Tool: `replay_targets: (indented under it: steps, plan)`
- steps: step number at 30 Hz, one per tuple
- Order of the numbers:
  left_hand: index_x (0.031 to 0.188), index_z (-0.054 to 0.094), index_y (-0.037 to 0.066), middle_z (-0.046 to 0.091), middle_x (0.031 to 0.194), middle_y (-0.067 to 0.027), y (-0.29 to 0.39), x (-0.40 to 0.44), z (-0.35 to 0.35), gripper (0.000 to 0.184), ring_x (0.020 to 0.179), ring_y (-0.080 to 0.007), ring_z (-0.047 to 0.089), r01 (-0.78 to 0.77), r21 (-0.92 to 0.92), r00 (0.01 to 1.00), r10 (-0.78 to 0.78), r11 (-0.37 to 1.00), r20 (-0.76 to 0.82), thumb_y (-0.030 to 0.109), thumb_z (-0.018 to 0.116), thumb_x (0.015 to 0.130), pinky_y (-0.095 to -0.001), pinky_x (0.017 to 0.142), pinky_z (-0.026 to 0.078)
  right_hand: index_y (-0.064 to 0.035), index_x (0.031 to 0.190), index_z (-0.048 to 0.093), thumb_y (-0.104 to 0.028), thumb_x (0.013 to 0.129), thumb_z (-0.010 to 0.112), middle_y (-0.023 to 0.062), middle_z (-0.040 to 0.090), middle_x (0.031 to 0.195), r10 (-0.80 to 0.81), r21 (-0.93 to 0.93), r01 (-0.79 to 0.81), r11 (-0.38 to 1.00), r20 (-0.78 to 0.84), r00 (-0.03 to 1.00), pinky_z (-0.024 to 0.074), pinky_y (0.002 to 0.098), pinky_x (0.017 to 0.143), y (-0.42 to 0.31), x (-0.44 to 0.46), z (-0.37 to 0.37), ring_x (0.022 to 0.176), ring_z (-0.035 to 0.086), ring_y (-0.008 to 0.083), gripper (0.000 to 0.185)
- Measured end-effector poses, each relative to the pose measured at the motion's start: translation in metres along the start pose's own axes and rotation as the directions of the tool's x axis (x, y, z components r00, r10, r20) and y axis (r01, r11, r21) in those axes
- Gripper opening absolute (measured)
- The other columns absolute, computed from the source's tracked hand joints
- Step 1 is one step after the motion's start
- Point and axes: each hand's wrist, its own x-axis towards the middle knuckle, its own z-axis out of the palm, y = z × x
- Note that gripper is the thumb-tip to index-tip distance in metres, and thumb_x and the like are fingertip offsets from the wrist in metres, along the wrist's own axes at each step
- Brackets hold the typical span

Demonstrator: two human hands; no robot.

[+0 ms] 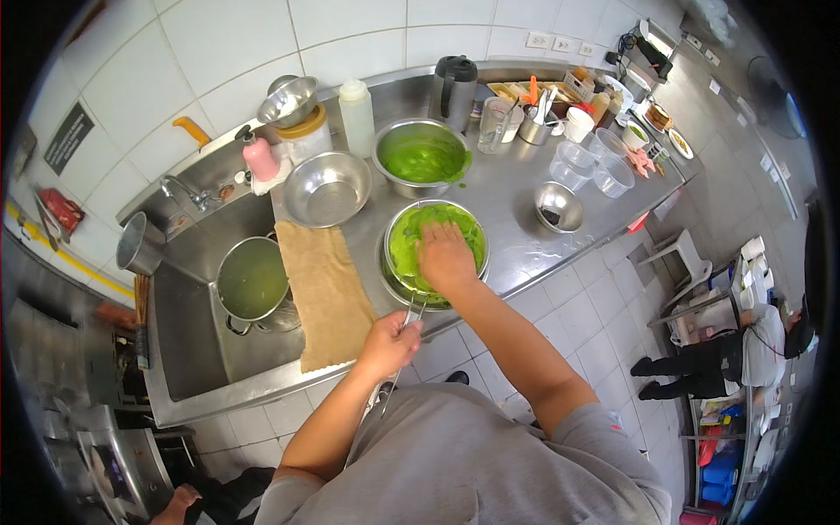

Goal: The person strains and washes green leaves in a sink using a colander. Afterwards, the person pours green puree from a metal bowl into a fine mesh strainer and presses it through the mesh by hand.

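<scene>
- Left grip: the left hand (pixel 393 344) was closed around the wire handle (pixel 409 317) of the sieve (pixel 435 202), a narrow hold at the near end.
- Right grip: the right hand (pixel 448 258) lay palm down on the green mash (pixel 407 234), fingers extended, grasping nothing visible; its pressure could not be told.
- Position: the sieve held the mash directly ahead of the left grip and appeared seated over a lower bowl (pixel 384 278); the contact between them was mostly hidden.
- Tipping hazard: uneven pressing by the right hand, or a slack hold on the handle, could have tilted the sieve and dropped unstrained mash into the lower bowl.
- Sliding hazard: the lower bowl stood near the front edge of the counter (pixel 512 232), and neither hand visibly held it. A hard push or a sideways pull on the handle could have shifted it.
- Overflow hazard: mash lay close to the rim, so broad strokes could have carried it over. Green spots (pixel 462 185) marked the counter beyond the right hand, beside a bowl (pixel 420 160) of green mixture.
- Soiling hazard: a cloth (pixel 324 293) lay left of the left grip; a sieve swung that way could have dripped on it.
</scene>
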Motion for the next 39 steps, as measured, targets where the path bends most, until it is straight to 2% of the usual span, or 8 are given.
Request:
replay_targets:
  steps: [4, 10, 16, 29, 32, 34, 37, 39]
  plan:
    - [0.093, 0.057, 0.005, 0.054, 0.068, -0.0003, -0.006, 0.003, -0.005, 0.019, 0.047, -0.0072, 0.041, -0.019, -0.029, 1.0, 0.019, 0.999, -0.011, 0.016, 0.06, 0.108, -0.0251, 0.043, 0.031, 0.0036, 0.151, 0.049, -0.04, 0.11, 0.043, 0.0215, 0.047, 0.16, 0.028, -0.121, -0.036, 0.992, -0.066, 0.997, 0.026, 0.0475, 0.127, 0.0, 0.001, -0.007, 0.149, 0.042, 0.037, 0.06]
    - [0.09, 0.056, 0.006, 0.054, 0.067, 0.0, -0.002, -0.001, -0.008, 0.022, 0.047, -0.007, 0.041, -0.04, -0.094, 0.999, 0.04, 0.995, -0.002, 0.018, 0.062, 0.107, -0.0244, 0.043, 0.031, 0.0066, 0.154, 0.043, -0.047, 0.111, 0.038, 0.0263, 0.045, 0.159, 0.081, -0.015, -0.081, 0.997, -0.034, 0.996, 0.0258, 0.0491, 0.127, 0.003, 0.001, 0.0, 0.149, 0.041, 0.0399, 0.069]
    - [0.09, 0.055, 0.006, 0.053, 0.066, 0.001, 0.0, -0.005, -0.009, 0.02, 0.046, -0.006, 0.041, -0.064, -0.076, 0.998, 0.066, 0.995, 0.019, 0.015, 0.064, 0.106, -0.0251, 0.043, 0.031, 0.0053, 0.156, 0.041, -0.051, 0.111, 0.034, 0.0242, 0.041, 0.163, 0.096, -0.034, -0.094, 0.995, 0.044, 0.994, 0.0212, 0.049, 0.129, 0.002, 0.001, -0.002, 0.153, 0.034, 0.0367, 0.072]
    - [0.095, 0.06, 0.005, 0.054, 0.067, 0.0016, 0.004, -0.005, -0.013, 0.013, 0.047, -0.0052, 0.042, -0.062, -0.081, 0.995, 0.068, 0.995, 0.069, 0.013, 0.065, 0.105, -0.0236, 0.043, 0.031, 0.0056, 0.153, 0.046, -0.043, 0.112, 0.037, 0.0259, 0.045, 0.16, 0.078, -0.042, -0.076, 0.996, 0.048, 0.996, 0.025, 0.0495, 0.127, 0.004, 0.001, -0.003, 0.149, 0.041, 0.0373, 0.064]
    - [0.1, 0.062, 0.003, 0.055, 0.067, 0.0014, 0.001, 0.004, -0.02, 0.012, 0.048, -0.0053, 0.043, -0.038, 0.019, 0.998, 0.037, 0.999, 0.052, 0.015, 0.065, 0.104, -0.0241, 0.043, 0.032, 0.0072, 0.153, 0.044, -0.042, 0.109, 0.047, 0.0289, 0.046, 0.157, 0.041, 0.01, -0.042, 0.999, 0.091, 0.995, 0.028, 0.0496, 0.126, 0.01, 0.006, -0.003, 0.145, 0.044, 0.0437, 0.066]
    - [0.099, 0.062, 0.004, 0.055, 0.068, 0.0013, 0.006, 0.005, -0.023, 0.013, 0.048, -0.0054, 0.044, -0.03, 0.051, 0.998, 0.027, 0.998, 0.051, 0.015, 0.065, 0.104, -0.0243, 0.043, 0.032, 0.0075, 0.151, 0.045, -0.041, 0.105, 0.056, 0.0301, 0.048, 0.154, 0.13, 0.51, -0.076, 0.857, -0.07, 0.989, 0.0296, 0.0504, 0.125, 0.006, 0.005, -0.014, 0.142, 0.046, 0.046, 0.068]
    - [0.096, 0.06, 0.005, 0.055, 0.068, 0.0011, 0.016, 0.001, -0.018, 0.014, 0.048, -0.0056, 0.045, -0.016, 0.064, 0.998, 0.012, 0.998, 0.059, 0.015, 0.064, 0.104, -0.0246, 0.043, 0.033, 0.0086, 0.153, 0.041, -0.048, 0.105, 0.054, 0.0312, 0.043, 0.158, 0.038, 0.397, 0.023, 0.918, -0.144, 0.989, 0.0275, 0.0512, 0.126, -0.002, 0.008, -0.003, 0.145, 0.042, 0.0463, 0.076]
    - [0.094, 0.058, 0.005, 0.055, 0.068, 0.001, 0.017, 0.0, -0.014, 0.014, 0.048, -0.0057, 0.045, -0.007, 0.048, 0.998, 0.003, 0.999, 0.07, 0.014, 0.064, 0.104, -0.0247, 0.043, 0.033, 0.0081, 0.155, 0.039, -0.051, 0.106, 0.049, 0.0304, 0.039, 0.161, 0.056, 0.284, -0.031, 0.958, -0.079, 0.995, 0.0247, 0.0512, 0.127, -0.013, 0.007, -0.001, 0.148, 0.038, 0.0451, 0.077]
